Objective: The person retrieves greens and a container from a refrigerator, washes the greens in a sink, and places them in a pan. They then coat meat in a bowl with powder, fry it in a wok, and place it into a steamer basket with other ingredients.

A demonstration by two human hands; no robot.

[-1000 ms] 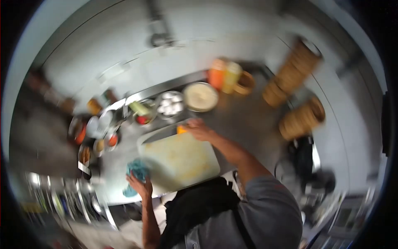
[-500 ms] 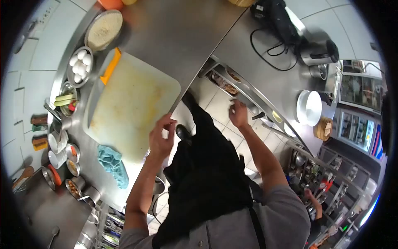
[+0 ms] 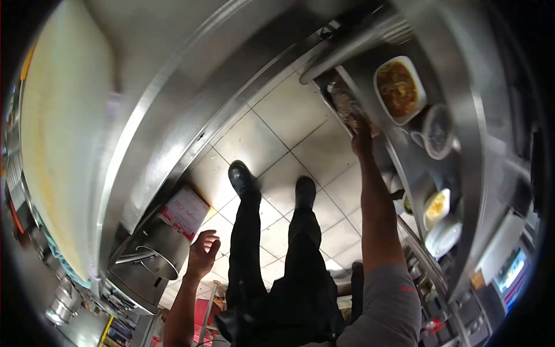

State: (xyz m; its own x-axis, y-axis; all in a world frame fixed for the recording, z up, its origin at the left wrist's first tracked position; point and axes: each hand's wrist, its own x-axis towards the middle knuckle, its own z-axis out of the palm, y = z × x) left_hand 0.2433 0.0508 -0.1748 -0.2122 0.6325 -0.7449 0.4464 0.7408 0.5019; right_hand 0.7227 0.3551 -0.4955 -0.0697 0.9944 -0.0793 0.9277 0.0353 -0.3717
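My right hand (image 3: 363, 137) reaches under the steel counter to a tray of dark, reddish-brown food (image 3: 343, 104) on the lower shelf. Its fingers overlap the tray's near end and are partly hidden, so their grip cannot be made out. Over the floor at lower left, my left hand (image 3: 203, 250) is held with its fingers apart and slightly bent, holding nothing. Beside the tray, a white square dish of orange-brown food (image 3: 399, 89) sits on the shelf.
The white cutting board (image 3: 66, 139) lies on the left counter. A cardboard box (image 3: 184, 211) and a metal pot (image 3: 159, 263) are below it. A dish of yellow food (image 3: 437, 207) stands farther along the right shelf. Steel counter edges flank the tiled floor (image 3: 283, 144).
The view has dropped and come closer to the lower shelf. My right hand has moved to the tray under the counter. My left hand has moved away from the cutting board's edge.
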